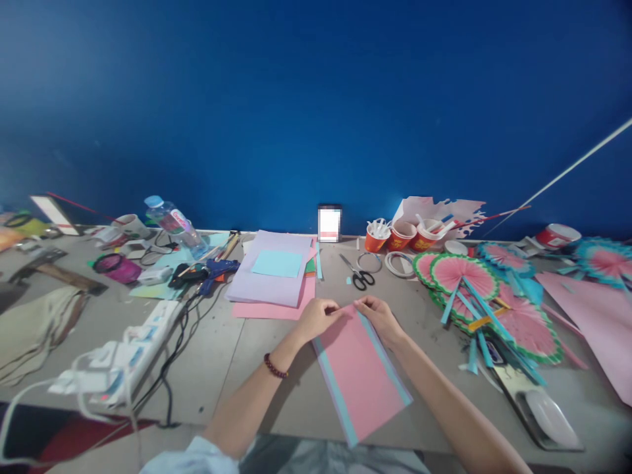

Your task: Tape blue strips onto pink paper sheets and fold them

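A pink paper sheet with light blue and lilac bands along its long sides lies before me on the table. My left hand pinches its far edge near the left corner, thumb and fingers together. At the right end of that same edge, my right hand has its fingers closed on the paper. Beyond my hands lie black-handled scissors, apart from both. To the left of them is a stack of lilac paper with a small light blue sheet on top.
Pink-and-green paper fans and a computer mouse are at the right. Red paper cups stand along the blue wall. A white power strip, black cables, a blue glue gun and a tilted bottle occupy the left.
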Demonstrator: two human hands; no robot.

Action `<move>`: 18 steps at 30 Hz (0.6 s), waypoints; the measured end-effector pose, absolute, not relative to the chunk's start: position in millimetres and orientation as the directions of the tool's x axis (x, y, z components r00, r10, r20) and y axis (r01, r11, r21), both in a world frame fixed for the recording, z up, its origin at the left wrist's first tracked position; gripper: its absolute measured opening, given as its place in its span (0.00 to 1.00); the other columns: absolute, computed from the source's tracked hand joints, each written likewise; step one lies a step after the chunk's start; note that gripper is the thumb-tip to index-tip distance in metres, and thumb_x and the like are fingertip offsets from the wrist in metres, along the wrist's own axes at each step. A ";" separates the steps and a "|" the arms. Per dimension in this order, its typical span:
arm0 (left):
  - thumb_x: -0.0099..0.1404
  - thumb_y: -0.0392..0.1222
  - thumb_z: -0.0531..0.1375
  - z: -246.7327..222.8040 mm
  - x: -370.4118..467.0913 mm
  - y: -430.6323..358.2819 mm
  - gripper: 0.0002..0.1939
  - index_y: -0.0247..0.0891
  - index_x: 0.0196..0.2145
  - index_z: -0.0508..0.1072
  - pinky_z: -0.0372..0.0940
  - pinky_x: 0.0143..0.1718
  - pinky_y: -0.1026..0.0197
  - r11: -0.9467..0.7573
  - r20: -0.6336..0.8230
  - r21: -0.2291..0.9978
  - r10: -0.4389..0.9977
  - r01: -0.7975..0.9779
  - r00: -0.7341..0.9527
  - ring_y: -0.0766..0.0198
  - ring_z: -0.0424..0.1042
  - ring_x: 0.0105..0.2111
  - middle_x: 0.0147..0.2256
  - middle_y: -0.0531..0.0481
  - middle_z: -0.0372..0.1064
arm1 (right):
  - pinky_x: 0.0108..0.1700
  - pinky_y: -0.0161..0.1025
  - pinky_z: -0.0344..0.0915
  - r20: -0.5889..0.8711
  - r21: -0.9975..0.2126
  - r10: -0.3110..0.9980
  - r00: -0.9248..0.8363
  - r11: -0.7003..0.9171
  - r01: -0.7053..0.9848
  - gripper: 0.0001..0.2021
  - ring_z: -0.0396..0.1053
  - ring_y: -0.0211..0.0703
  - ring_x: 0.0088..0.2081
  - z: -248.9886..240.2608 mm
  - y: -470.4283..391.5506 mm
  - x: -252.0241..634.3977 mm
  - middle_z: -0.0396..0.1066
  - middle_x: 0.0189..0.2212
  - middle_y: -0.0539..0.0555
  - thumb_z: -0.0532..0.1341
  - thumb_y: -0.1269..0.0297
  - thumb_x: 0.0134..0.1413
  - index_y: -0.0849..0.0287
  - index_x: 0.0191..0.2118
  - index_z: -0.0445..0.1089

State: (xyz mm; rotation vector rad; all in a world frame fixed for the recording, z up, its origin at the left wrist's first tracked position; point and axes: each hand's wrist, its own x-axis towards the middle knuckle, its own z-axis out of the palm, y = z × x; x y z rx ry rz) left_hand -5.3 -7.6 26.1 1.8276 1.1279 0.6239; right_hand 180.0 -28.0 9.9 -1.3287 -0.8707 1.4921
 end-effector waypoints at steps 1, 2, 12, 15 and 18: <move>0.59 0.60 0.57 27.2 -5.6 -7.6 0.24 0.33 0.26 0.76 0.53 0.25 0.66 -0.221 -0.018 0.854 0.892 0.471 0.452 0.67 0.61 0.23 0.22 0.50 0.70 | 0.22 0.32 0.54 -0.311 -0.935 0.950 0.033 -0.299 -0.190 0.21 0.59 0.32 0.18 9.5 -27.2 180.7 0.65 0.16 0.44 0.71 0.47 0.31 0.59 0.24 0.67; 0.58 0.60 0.58 27.6 -5.9 -7.3 0.24 0.33 0.25 0.76 0.52 0.25 0.65 -0.233 -0.007 0.839 0.899 0.491 0.439 0.67 0.61 0.23 0.22 0.51 0.69 | 0.22 0.32 0.53 -0.296 -0.939 0.954 0.055 -0.279 -0.201 0.21 0.58 0.32 0.18 9.4 -26.4 181.6 0.65 0.15 0.44 0.71 0.47 0.31 0.59 0.23 0.66; 0.57 0.57 0.60 12.5 -9.9 2.9 0.21 0.34 0.23 0.72 0.53 0.25 0.67 -0.139 -0.013 0.906 0.935 0.399 0.356 0.68 0.61 0.24 0.22 0.54 0.67 | 0.20 0.33 0.53 -0.294 -0.955 0.951 0.099 -0.287 -0.079 0.25 0.59 0.34 0.17 3.7 -19.8 196.3 0.65 0.15 0.48 0.64 0.39 0.38 0.61 0.22 0.67; 0.57 0.59 0.60 13.1 -10.7 3.0 0.22 0.34 0.23 0.72 0.53 0.25 0.66 -0.155 -0.005 0.881 0.942 0.447 0.336 0.67 0.62 0.23 0.21 0.53 0.67 | 0.23 0.35 0.58 -0.198 -0.969 0.969 0.149 -0.216 0.117 0.27 0.66 0.40 0.22 2.6 -16.5 199.1 0.70 0.18 0.52 0.56 0.38 0.47 0.61 0.24 0.71; 0.58 0.59 0.59 12.1 -10.7 1.8 0.22 0.35 0.24 0.73 0.53 0.25 0.65 -0.226 0.039 0.809 0.941 0.542 0.335 0.65 0.64 0.25 0.22 0.52 0.68 | 0.33 0.37 0.65 0.030 -0.940 0.987 0.156 -0.025 0.341 0.20 0.72 0.46 0.33 5.6 -11.1 201.8 0.76 0.31 0.56 0.57 0.47 0.51 0.60 0.34 0.75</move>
